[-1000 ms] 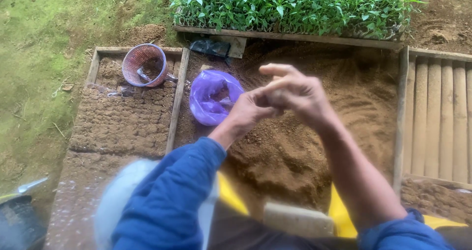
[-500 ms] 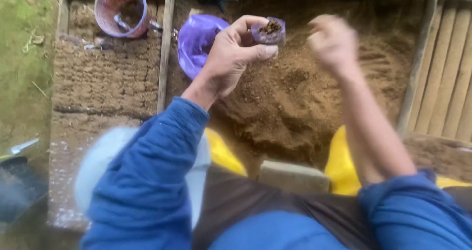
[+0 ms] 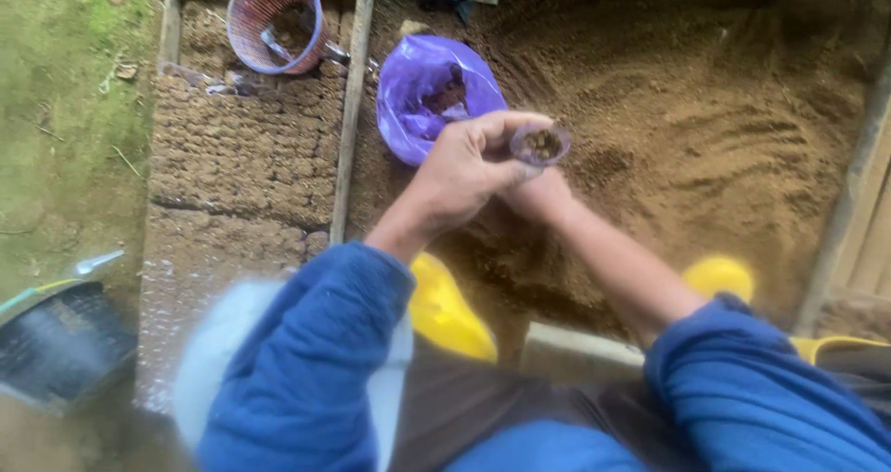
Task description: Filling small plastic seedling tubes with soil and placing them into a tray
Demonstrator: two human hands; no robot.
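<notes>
My left hand (image 3: 469, 170) pinches a small clear plastic pouch packed with brown soil (image 3: 541, 144) at its rim, thumb over fingers. My right hand (image 3: 538, 196) sits tucked beneath the pouch; I cannot tell whether it grips or merely props. The pouch hangs above the loose brown soil heap (image 3: 705, 129), just beside the crumpled purple plastic bag (image 3: 422, 82). I judge that a tilt or a slack pinch would spill the soil, since the mouth is open.

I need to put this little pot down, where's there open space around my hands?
Open soil lies right of the small pot in the left hand, up to the wooden edge. Crowded on the left: purple bag, packed tray, basket.
</notes>
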